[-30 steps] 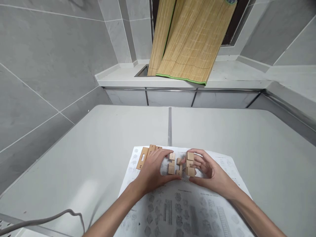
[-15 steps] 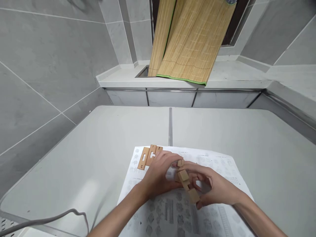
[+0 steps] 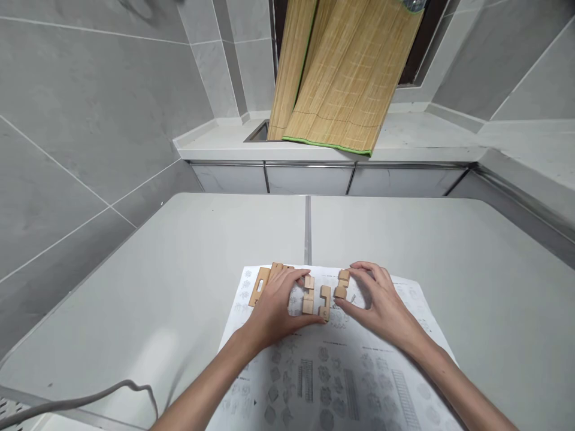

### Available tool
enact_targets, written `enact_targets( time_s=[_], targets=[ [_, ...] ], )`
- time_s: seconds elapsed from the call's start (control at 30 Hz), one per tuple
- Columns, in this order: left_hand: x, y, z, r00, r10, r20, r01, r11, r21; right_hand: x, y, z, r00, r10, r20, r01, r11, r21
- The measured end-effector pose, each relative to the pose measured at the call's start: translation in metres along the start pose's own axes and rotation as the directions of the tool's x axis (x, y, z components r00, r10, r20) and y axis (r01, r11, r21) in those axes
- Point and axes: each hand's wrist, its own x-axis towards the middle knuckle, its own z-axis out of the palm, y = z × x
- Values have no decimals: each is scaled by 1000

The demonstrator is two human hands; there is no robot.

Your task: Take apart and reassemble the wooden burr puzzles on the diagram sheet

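Three small notched wooden puzzle pieces lie in a row above the printed sheet. My left hand (image 3: 278, 302) curls around the left puzzle piece (image 3: 308, 304), index finger at its top and thumb below. That thumb's tip reaches the bottom of the middle puzzle piece (image 3: 324, 312), which has a dark mark on its end. On the right, my right hand (image 3: 375, 299) pinches another puzzle piece (image 3: 341, 292) between thumb and fingers. Flat slotted wooden pieces (image 3: 259, 287) with numbers lie beyond my left hand, partly hidden by it.
The large paper sheet (image 3: 350, 371), printed with small figures and text, lies on the pale table (image 3: 188, 257). A grey cable (image 3: 90, 398) crosses the lower left. Behind the table, a bamboo mat (image 3: 341, 90) hangs over a white ledge (image 3: 215, 143).
The wooden pieces, clustered together between both hands before, are now three separate pieces farther up the sheet. My right hand has moved up and apart from my left.
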Motion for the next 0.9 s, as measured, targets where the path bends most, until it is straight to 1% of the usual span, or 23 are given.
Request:
enact_targets(
  time_s=[0.1,0.17,0.23,0.33,0.43,0.53,0.63,0.77,0.83,0.9],
  targets=[
    [-1,2,0,997,-71,-17,71,997,-42,-1,-2,-2,999,-34,3,34,999,0],
    [0,3,0,995,-88,-36,85,994,-72,-2,-5,-4,996,-92,16,92,995,28],
    [0,3,0,995,-81,-51,76,993,-96,-3,-9,-4,983,-181,42,179,982,56],
    [0,4,0,997,-64,-51,58,992,-110,-5,-14,-1,950,-297,94,293,954,61],
    [-1,5,1,998,-57,-32,53,993,-109,-7,-17,3,929,-354,111,352,935,44],
    [-2,6,1,998,-56,-17,54,992,-116,-7,-19,3,917,-382,114,380,924,42],
    [-3,6,2,997,-74,-25,69,988,-137,-7,-21,-1,923,-376,85,368,924,102],
    [-5,6,6,990,-134,-37,127,980,-153,-5,-23,-8,969,-243,52,219,933,287],
    [-6,6,8,992,-119,-51,111,983,-149,-5,-24,-9,981,-186,44,158,919,362],
    [-6,6,8,996,-60,-61,51,990,-135,-6,-25,-8,989,-141,35,115,908,404]
  ],
)
